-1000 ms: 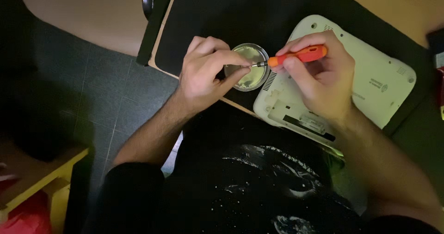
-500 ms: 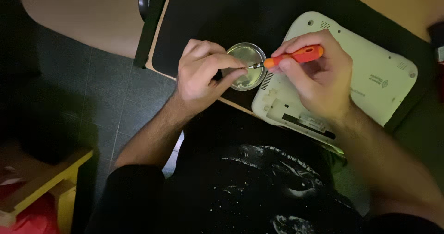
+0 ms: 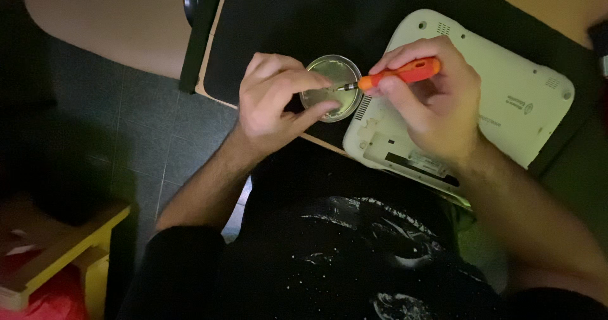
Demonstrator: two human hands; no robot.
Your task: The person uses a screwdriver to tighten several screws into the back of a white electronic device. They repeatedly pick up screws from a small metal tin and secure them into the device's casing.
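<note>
— One shallow round clear dish (image 3: 330,86), on the black mat, pinched by the left hand (image 3: 273,101). Contents?
— Unclear. Right hand (image 3: 430,98) grips an orange screwdriver (image 3: 396,74), tip inside it, above the white plastic laptop (image 3: 506,98).

Round dish (image 3: 329,87) on mat (image 3: 285,16), just left of upturned laptop (image 3: 506,98). Left hand (image 3: 272,101) at dish's left edge; right hand (image 3: 430,95) over laptop, screwdriver (image 3: 396,74) tip reaching into dish.
</note>
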